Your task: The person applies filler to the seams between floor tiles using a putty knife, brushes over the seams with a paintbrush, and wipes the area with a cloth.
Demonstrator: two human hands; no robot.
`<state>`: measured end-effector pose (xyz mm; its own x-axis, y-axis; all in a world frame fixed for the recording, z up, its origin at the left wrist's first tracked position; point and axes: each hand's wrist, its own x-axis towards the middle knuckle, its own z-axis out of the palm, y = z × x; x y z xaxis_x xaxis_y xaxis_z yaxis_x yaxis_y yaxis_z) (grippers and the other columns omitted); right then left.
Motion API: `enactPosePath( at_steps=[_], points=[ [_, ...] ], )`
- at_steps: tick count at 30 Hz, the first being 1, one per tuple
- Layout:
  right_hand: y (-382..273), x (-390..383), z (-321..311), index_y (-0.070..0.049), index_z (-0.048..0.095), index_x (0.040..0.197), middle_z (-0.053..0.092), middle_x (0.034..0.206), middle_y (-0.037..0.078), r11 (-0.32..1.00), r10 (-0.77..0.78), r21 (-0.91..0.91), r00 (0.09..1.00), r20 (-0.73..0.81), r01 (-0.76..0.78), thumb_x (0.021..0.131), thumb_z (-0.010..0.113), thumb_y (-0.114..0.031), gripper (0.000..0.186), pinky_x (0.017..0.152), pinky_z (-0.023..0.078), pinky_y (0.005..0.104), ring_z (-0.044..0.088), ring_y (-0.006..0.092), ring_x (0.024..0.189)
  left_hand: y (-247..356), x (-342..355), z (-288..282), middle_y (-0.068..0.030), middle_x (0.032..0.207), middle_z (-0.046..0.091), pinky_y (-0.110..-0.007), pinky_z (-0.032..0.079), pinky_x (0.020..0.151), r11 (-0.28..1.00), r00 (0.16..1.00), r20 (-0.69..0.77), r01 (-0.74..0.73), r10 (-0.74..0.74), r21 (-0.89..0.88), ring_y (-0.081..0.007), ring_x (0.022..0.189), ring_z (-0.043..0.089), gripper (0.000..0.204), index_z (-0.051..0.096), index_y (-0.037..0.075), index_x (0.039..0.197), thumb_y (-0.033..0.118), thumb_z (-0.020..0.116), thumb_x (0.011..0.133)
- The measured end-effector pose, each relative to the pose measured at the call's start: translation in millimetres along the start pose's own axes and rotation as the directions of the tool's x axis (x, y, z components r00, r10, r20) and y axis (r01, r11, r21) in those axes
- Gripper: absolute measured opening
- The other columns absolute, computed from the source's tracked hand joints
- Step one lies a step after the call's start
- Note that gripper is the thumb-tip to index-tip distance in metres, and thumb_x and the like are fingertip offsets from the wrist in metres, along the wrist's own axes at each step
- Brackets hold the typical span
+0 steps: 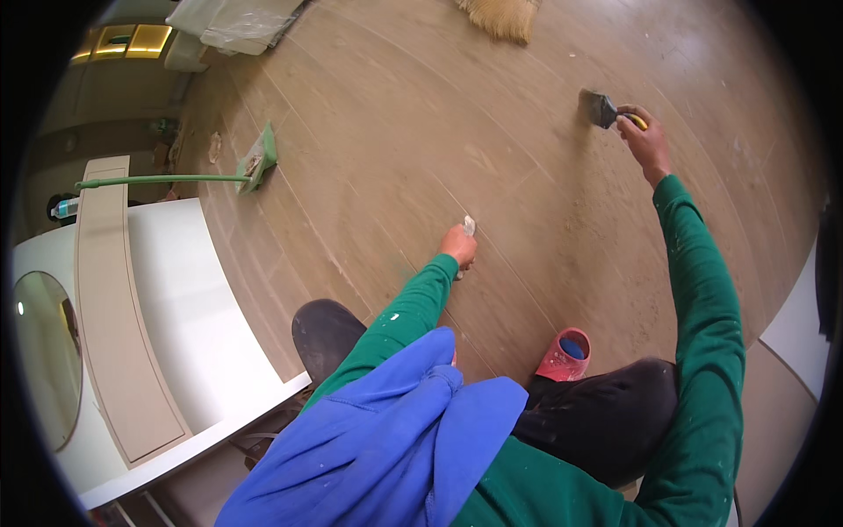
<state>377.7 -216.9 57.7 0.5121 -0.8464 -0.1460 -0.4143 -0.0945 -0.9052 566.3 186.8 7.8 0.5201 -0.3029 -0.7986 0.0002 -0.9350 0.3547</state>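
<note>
My right hand (647, 145) is stretched far forward, its fingers closed round the black and yellow handle of a paintbrush (602, 111). The wide dark bristles rest on or just over the dusty wood-look floor (395, 167). Closer to my knees, my left hand (457, 247) is closed in a fist low over the boards. A small whitish piece (469, 226) pokes out of its top; what kind of thing it is cannot be made out. Streaks and specks of pale dust (575, 215) lie on the floor between my feet and the paintbrush.
A green long-handled dustpan (257, 160) with debris stands at left. A straw broom (502, 18) lies at the far edge. A white surface at left (180, 263) carries a long beige panel (114, 290) and an oval mirror (48, 360). Plastic-wrapped items (237, 22) sit at far left.
</note>
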Motion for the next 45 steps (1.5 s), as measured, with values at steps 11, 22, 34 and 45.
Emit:
enactPosePath(
  at_steps=[11, 22, 34, 45],
  points=[
    [-18.4, -11.0, 7.2, -0.01, 0.071, 0.114, 0.072, 0.102, 0.012, 0.964, -0.133, -0.222, 0.988, 0.082, 0.148, 0.088, 0.066, -0.021, 0.029, 0.088, 0.051, 0.0337, 0.067, 0.0234, 0.093, 15.2, 122.9, -143.2, -0.0147, 0.063, 0.064, -0.041, 0.046, 0.041, 0.995, 0.98, -0.19, -0.073, 0.058, -0.073, -0.024, 0.046, 0.059, 0.022, 0.059, -0.004, 0.088, 0.012, 0.046, 0.095],
    [-11.2, -8.1, 11.9, -0.007, 0.071, 0.113, 0.064, 0.086, 0.003, 0.998, -0.004, -0.062, 0.996, 0.094, 0.01, 0.089, 0.065, -0.02, 0.027, 0.07, 0.049, 0.0296, 0.059, 0.0109, 0.074, -7.8, 91.2, -77.0, -0.0137, 0.058, 0.059, -0.043, 0.046, 0.04, 0.998, 0.999, -0.014, -0.048, 0.047, -0.038, -0.0269, 0.045, 0.06, 0.018, 0.058, -0.003, 0.082, 0.011, 0.051, 0.092],
    [-18.2, -10.0, 14.2, -0.011, 0.068, 0.121, 0.069, 0.12, 0.013, 0.954, -0.063, -0.282, 0.987, 0.145, 0.103, 0.089, 0.066, -0.025, 0.035, 0.099, 0.049, 0.0377, 0.065, 0.0286, 0.111, 6.5, 78.3, -90.8, -0.0111, 0.061, 0.06, -0.039, 0.047, 0.04, 0.975, 0.96, -0.268, -0.133, 0.083, -0.177, -0.0228, 0.044, 0.059, 0.018, 0.057, 0.0, 0.097, 0.014, 0.046, 0.096],
    [-9.7, -5.9, 11.4, -0.008, 0.068, 0.119, 0.07, 0.114, 0.014, 0.961, -0.115, -0.233, 0.981, 0.156, 0.149, 0.091, 0.065, -0.02, 0.031, 0.095, 0.051, 0.0366, 0.067, 0.0265, 0.106, 24.0, 104.0, -101.6, -0.0237, 0.079, 0.071, -0.045, 0.059, 0.058, 1.0, 0.94, -0.341, 0.025, -0.021, 0.006, -0.0336, 0.066, 0.074, 0.025, 0.064, -0.009, 0.103, 0.009, 0.057, 0.087]
  ],
)
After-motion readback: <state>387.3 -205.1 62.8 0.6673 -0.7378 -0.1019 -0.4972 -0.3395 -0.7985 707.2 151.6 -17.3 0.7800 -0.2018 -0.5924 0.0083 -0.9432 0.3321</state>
